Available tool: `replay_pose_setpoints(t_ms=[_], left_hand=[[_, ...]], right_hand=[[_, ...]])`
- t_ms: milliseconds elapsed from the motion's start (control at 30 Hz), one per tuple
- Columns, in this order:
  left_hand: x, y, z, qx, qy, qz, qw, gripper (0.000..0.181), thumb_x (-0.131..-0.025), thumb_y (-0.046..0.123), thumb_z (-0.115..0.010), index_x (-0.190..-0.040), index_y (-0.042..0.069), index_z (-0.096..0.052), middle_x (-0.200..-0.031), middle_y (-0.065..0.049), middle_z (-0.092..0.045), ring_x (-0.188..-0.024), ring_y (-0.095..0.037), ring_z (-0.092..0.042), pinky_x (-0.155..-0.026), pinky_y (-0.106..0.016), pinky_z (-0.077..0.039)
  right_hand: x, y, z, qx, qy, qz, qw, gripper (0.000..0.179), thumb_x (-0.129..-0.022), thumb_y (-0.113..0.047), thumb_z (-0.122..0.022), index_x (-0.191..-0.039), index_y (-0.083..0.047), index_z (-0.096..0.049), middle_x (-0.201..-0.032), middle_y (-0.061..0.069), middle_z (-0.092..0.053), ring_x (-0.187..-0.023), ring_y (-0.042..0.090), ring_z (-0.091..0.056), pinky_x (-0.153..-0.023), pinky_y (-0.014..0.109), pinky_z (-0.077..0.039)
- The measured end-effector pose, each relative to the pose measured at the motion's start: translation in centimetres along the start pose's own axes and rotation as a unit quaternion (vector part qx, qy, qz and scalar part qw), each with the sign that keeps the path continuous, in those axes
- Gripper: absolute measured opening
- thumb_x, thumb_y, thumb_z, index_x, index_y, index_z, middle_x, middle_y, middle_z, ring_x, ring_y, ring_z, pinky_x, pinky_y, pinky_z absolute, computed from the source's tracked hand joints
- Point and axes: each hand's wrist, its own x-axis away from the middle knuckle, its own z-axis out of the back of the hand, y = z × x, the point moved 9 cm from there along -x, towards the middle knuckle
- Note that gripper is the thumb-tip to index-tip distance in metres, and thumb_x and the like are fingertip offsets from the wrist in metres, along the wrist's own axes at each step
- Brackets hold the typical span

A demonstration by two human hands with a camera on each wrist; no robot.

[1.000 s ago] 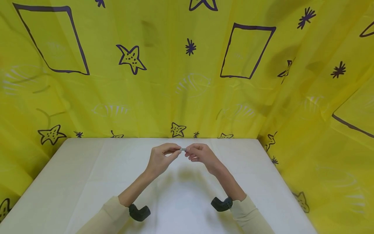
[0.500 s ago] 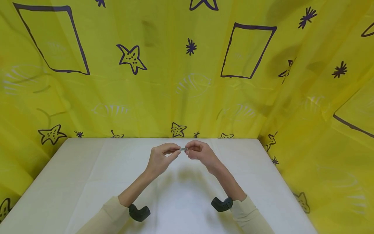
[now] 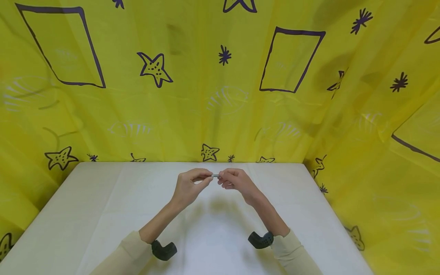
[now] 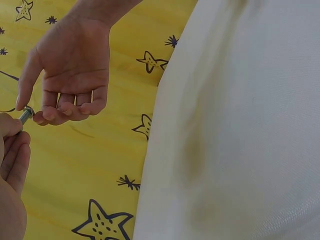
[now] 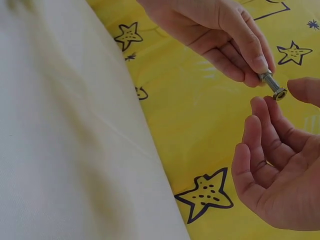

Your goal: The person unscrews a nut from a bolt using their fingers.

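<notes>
A small metal bolt (image 5: 271, 82) lies between the two hands, level in the head view. My left hand (image 3: 187, 187) pinches one end between thumb and fingers, which hide that end. On its other end sits a nut (image 5: 280, 94), its open face showing in the right wrist view. Thumb and index finger of my right hand (image 3: 237, 183) stand on either side of this nut, the index fingertip against it and the thumb tip at its edge. The right hand's other fingers (image 4: 75, 111) are loosely bent below.
Under the hands spreads a white-covered table (image 3: 137, 202). A yellow curtain (image 3: 192, 114) with drawn stars and fish hangs behind it and along the sides. Each wrist wears a dark curved mount (image 3: 164, 250).
My right fingers rose over the nut half a second ago and have come down again, as they were one second ago. The left hand and bolt have stayed in place.
</notes>
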Motion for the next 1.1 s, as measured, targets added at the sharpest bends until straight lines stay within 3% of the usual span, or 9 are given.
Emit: replay_pose_setpoints(t_ms=[533,733,933,1100], left_hand=[[0.02,-0.08,-0.01,0.001,0.000,0.000,1.0000,0.014,-0.083,-0.015,-0.072,-0.097,-0.012,-0.071,-0.091,-0.020,-0.072,-0.081,-0.034,-0.071,-0.078,-0.046,-0.060],[-0.01,0.09,-0.02,0.004,0.001,-0.006,1.0000,0.013,-0.083,-0.016,-0.072,-0.095,-0.012,-0.071,-0.091,-0.021,-0.072,-0.080,-0.034,-0.072,-0.078,-0.046,-0.060],[-0.04,0.13,-0.10,0.006,0.000,-0.011,0.9999,0.013,-0.082,-0.016,-0.071,-0.095,-0.013,-0.071,-0.090,-0.022,-0.072,-0.080,-0.035,-0.072,-0.077,-0.047,-0.060],[-0.09,0.28,-0.19,0.002,-0.003,-0.017,0.9999,0.013,-0.083,-0.016,-0.071,-0.095,-0.014,-0.070,-0.089,-0.021,-0.072,-0.079,-0.035,-0.071,-0.077,-0.045,-0.061]], right_hand=[[0.01,-0.20,-0.01,-0.002,0.004,0.016,0.9999,0.021,-0.097,-0.012,-0.062,-0.108,0.005,-0.064,-0.090,0.001,-0.067,-0.084,0.022,-0.059,-0.087,0.035,-0.055],[-0.05,-0.06,0.05,-0.004,0.001,0.023,0.9997,0.024,-0.095,-0.010,-0.065,-0.112,0.007,-0.062,-0.088,0.004,-0.065,-0.083,0.022,-0.058,-0.089,0.044,-0.054],[0.00,0.00,0.17,-0.010,0.003,0.026,0.9996,0.022,-0.093,-0.009,-0.067,-0.110,0.005,-0.062,-0.091,0.013,-0.064,-0.081,0.021,-0.058,-0.082,0.034,-0.054],[0.13,-0.18,0.11,-0.012,0.001,0.025,0.9996,0.029,-0.093,-0.010,-0.067,-0.113,0.010,-0.060,-0.089,0.006,-0.065,-0.080,0.020,-0.058,-0.079,0.030,-0.055]])
